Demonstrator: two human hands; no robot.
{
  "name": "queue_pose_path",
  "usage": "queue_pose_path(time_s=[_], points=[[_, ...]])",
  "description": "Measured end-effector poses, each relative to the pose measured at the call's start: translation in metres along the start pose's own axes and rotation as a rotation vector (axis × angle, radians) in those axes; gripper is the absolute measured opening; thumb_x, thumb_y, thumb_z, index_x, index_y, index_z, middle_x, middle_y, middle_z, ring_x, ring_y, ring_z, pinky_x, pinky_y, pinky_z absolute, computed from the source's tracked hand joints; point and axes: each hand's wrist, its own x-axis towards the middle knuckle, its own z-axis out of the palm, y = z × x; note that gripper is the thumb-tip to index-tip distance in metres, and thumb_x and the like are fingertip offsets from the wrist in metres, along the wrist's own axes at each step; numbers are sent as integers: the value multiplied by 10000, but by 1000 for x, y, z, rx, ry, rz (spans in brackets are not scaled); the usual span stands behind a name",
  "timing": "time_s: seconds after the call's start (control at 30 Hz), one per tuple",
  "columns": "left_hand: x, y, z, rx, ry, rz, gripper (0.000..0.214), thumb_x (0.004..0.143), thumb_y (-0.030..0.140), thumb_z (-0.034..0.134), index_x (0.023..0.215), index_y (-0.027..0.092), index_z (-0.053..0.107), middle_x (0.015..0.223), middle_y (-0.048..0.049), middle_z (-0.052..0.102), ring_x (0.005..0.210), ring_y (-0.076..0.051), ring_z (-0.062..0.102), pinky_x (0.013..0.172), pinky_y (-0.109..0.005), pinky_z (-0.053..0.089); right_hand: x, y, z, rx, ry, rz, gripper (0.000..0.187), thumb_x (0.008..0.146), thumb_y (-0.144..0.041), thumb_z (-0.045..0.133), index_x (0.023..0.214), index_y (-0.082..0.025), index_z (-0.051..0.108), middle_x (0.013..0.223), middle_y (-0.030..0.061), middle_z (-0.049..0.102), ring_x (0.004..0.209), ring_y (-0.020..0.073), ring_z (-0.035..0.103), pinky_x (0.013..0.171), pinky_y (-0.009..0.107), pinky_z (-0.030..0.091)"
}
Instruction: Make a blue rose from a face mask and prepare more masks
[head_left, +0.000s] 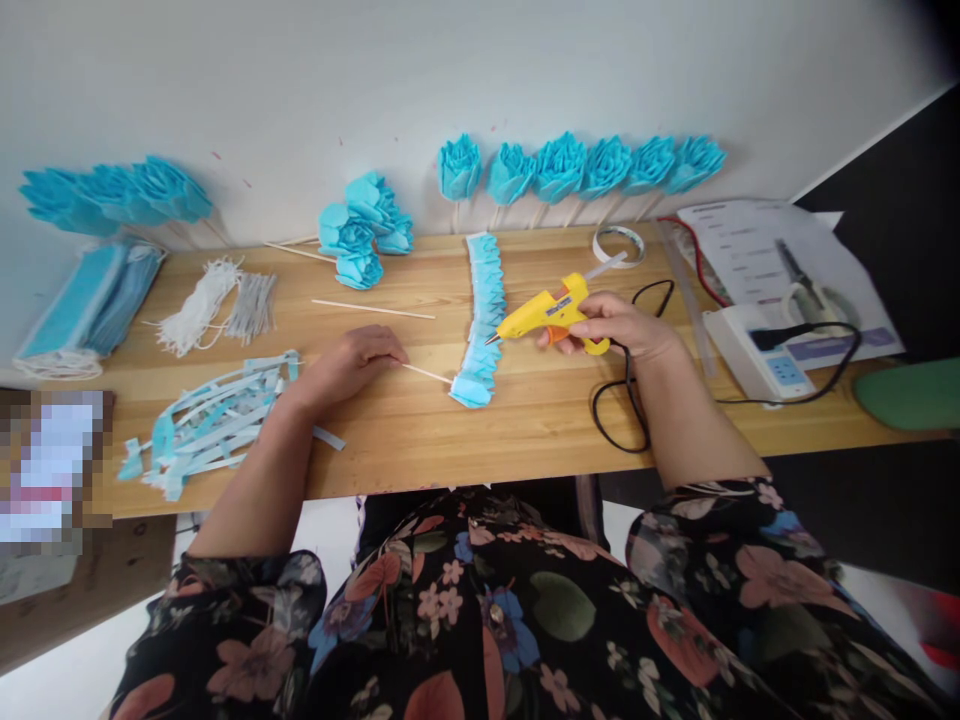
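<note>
A pleated blue strip (487, 290) is lying lengthwise down the middle of the bench (405, 450), its upper end pointing toward the wall (300, 80). At its lower end, a thin stick (427, 373) is meeting the strip's left edge. The left hand (358, 358) is resting low over the bench, its fingers pinching the other end of this stick. The right hand (619, 325) is gripping a yellow glue gun (551, 307), the fingers wrapping around the handle near the orange trigger (556, 334). The gun's nozzle is pointing down and left over the lower half of the strip; whether it is touching the surface cannot be told. A clear rod (606, 265) is projecting from the back of the gun toward a roll of tape (637, 246), and a black cord (631, 415) is looping beside the right wrist.

Along the back, six blue flowers (560, 165) on sticks are leaning in a row against the wall; a cluster of blue flowers (349, 232) is lying left of the strip. A loose stick (373, 309) is lying above the left hand. Farther left, cut scraps (217, 430) are lying near the left forearm, below white cords (199, 310) and grey wires (253, 307). At the right, a white power strip (761, 355) is standing beside printed paper (731, 235).
</note>
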Motion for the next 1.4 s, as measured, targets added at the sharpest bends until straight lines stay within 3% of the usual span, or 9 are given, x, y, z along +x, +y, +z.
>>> queue_pose_path(time_s=[0.43, 0.83, 1.4], points=[[2, 7, -3, -24, -5, -44, 221, 965, 301, 570, 858, 179, 721, 867, -69, 717, 829, -183, 658, 769, -298, 498, 1, -3, 5, 24, 60, -22, 541, 638, -641, 826, 929, -195, 726, 729, 72, 674, 626, 173, 561, 499, 305, 404], [1, 6, -1, -19, -7, -92, 181, 923, 277, 593, 859, 162, 718, 871, -65, 698, 811, -172, 636, 739, -281, 485, 2, -1, 4, 52, 52, -37, 494, 668, -595, 829, 922, -185, 726, 681, 55, 658, 620, 164, 567, 497, 282, 417], [2, 5, -2, -19, -19, -16, 231, 981, 307, 558, 871, 172, 710, 876, -66, 714, 832, -180, 650, 773, -303, 498, 3, 0, 4, 70, 62, -57, 433, 657, -579, 852, 802, -187, 736, 689, 65, 687, 595, 149, 583, 453, 257, 424]])
